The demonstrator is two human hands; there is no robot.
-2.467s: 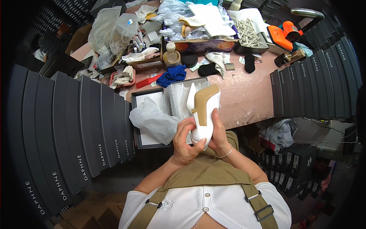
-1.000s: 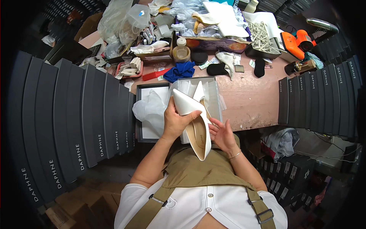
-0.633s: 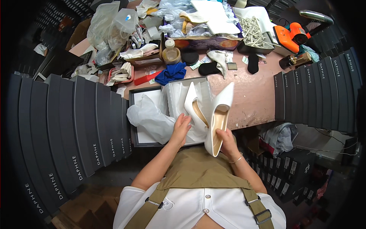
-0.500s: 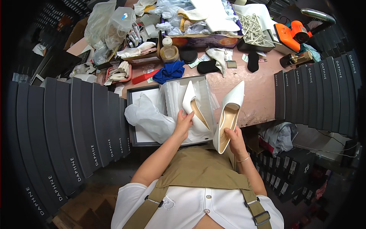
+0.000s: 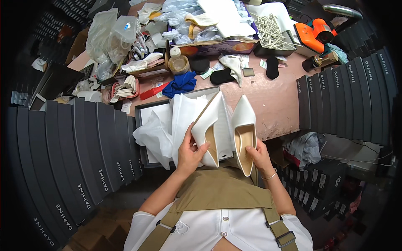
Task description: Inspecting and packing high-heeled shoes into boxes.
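Observation:
Two white pointed-toe shoes are held up side by side in front of me. My left hand (image 5: 190,151) grips the left shoe (image 5: 208,119) around its heel end, thumb on the near side; that shoe is tipped on its side and part of its sole edge shows. My right hand (image 5: 258,157) holds the right shoe (image 5: 244,113), thumb inside on the beige insole, toe pointing away from me. Beneath and behind them lies an open dark grey shoebox (image 5: 144,152) with white tissue paper (image 5: 157,136) spilling over its left part.
Dark shoeboxes stand in rows at the left (image 5: 90,146) and right (image 5: 349,100). Across the back of the pink table (image 5: 278,113) are a blue cloth (image 5: 180,85), a red comb (image 5: 151,93), a jar (image 5: 179,63), black pads, a box of white sticks (image 5: 273,35) and an orange tool (image 5: 312,35).
The left shoe has come up out of the box toward me and tilted onto its side. The right shoe has shifted slightly left and nearer, standing straighter. The tissue now spreads more openly.

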